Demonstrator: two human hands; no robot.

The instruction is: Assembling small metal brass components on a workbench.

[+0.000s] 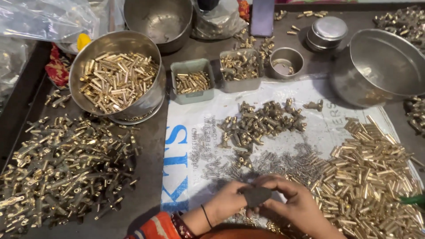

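I see both hands meeting near centre: left hand (226, 201) and right hand (294, 203) pinch a dark flat piece (256, 196), fingers curled closed. I judge a steady grip best, kept clear of the small silver parts (287, 161) and brass tubes (376, 177) at right.

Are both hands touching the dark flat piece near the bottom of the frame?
Touching. The head view shows the left hand and right hand pinching the dark flat piece from either side.

You are working under bright, even light coming from above; glare is flashing off the heaped shiny brass tubes (376, 177) and the large steel bowl's rim (116, 40); soft shadows are pooling beneath your hands; edges are bending slightly; the clear plastic bag (44, 17) is looking blurred.
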